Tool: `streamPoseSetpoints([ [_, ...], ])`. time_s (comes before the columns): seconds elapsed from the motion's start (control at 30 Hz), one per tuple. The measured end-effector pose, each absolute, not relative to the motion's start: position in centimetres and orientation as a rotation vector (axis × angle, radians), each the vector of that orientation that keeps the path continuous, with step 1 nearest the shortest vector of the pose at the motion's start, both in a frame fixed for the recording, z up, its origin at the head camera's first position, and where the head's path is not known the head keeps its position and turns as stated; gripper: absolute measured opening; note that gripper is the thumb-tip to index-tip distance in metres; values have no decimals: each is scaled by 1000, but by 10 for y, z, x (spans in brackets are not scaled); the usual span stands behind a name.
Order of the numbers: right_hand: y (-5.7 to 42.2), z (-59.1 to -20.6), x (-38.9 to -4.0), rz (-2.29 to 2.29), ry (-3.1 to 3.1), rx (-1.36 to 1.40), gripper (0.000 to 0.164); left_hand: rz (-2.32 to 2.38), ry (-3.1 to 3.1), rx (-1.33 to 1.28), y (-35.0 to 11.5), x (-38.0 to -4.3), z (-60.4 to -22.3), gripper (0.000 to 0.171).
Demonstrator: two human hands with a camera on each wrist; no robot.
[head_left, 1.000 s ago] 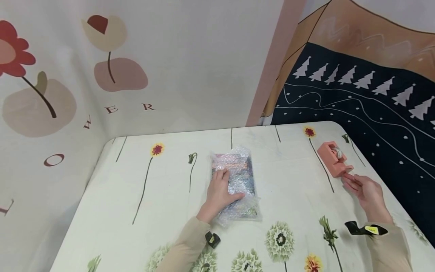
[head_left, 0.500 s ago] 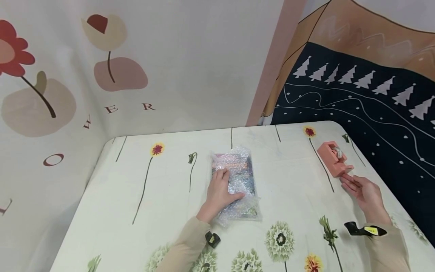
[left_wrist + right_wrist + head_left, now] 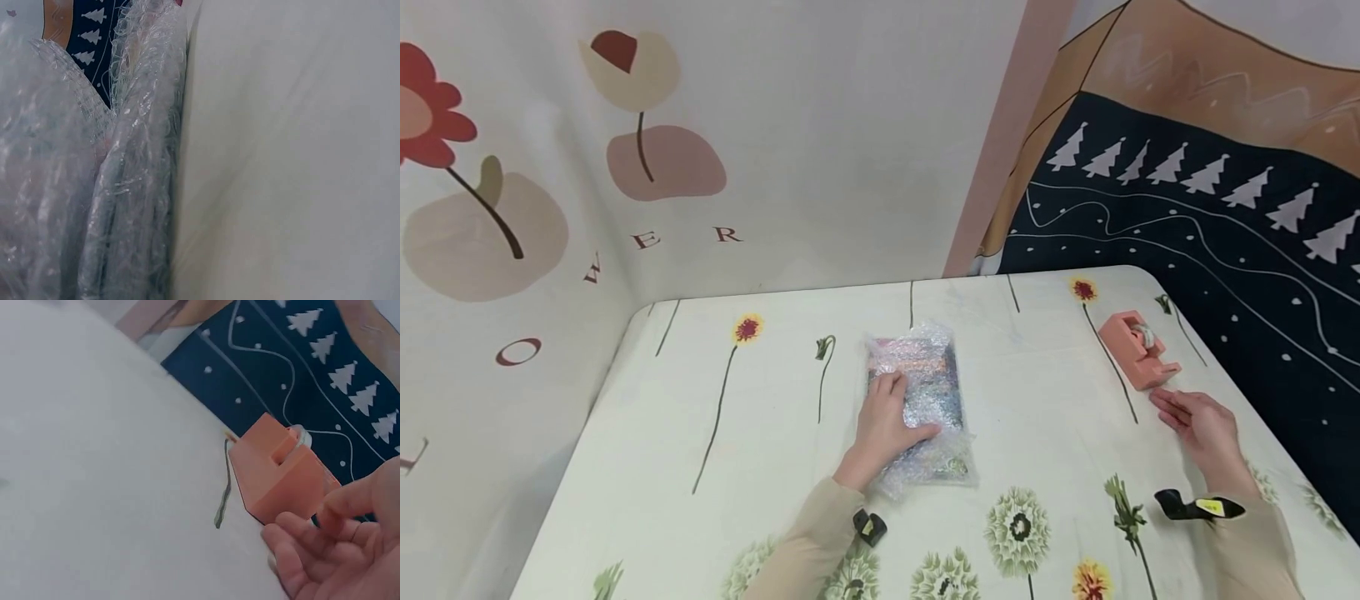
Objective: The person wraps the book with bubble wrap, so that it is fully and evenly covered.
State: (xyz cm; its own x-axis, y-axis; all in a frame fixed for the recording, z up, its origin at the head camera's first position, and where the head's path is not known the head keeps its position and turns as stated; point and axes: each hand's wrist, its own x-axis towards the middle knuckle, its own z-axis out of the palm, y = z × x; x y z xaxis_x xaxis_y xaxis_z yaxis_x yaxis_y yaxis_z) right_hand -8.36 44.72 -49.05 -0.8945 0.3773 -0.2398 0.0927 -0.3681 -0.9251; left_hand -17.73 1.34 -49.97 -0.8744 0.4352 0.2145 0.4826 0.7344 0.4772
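Note:
A flat, colourful package in clear bubble wrap [image 3: 928, 400] lies on the table. Across its left side rests my left hand [image 3: 880, 429], fingers toward the far end, thumb spread to the right. The left wrist view is filled on one side by the crinkled bubble wrap [image 3: 134, 169]; no fingers appear there. At the right stands a pink tape dispenser [image 3: 1135, 350] with a roll of tape [image 3: 303, 437]. Just in front of its near end is my right hand [image 3: 1202, 425], thumb close to the bent fingers [image 3: 294, 550]. Whether a strip of tape sits between them I cannot tell.
A white flower-print cloth [image 3: 1037, 392] covers the table. A pale printed curtain [image 3: 820, 167] hangs at the back, and a dark blue cloth with white trees [image 3: 1195, 217] borders the right side.
My right hand has drawn slightly left and toward me, leaving a small gap to the dispenser's near end. My left hand, the package and the dispenser have stayed put.

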Motion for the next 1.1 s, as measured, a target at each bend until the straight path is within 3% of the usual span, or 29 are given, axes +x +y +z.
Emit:
streamPoseSetpoints([
  [0.23,447,-481,-98,1937,-2196,-946,18,-809,-2848,-753,14,-177,-498,85],
  [0.53,466,-479,-107,1978,-2419,-746,16,-789,-2846,-761,14,-178,-498,86],
  [0.77,470,-485,-108,1911,-2437,-772,16,-797,-2843,-759,13,-177,-497,86],
  [1.1,477,-494,-85,2312,-2080,-528,9,-776,-2836,-756,13,-177,-500,87],
])
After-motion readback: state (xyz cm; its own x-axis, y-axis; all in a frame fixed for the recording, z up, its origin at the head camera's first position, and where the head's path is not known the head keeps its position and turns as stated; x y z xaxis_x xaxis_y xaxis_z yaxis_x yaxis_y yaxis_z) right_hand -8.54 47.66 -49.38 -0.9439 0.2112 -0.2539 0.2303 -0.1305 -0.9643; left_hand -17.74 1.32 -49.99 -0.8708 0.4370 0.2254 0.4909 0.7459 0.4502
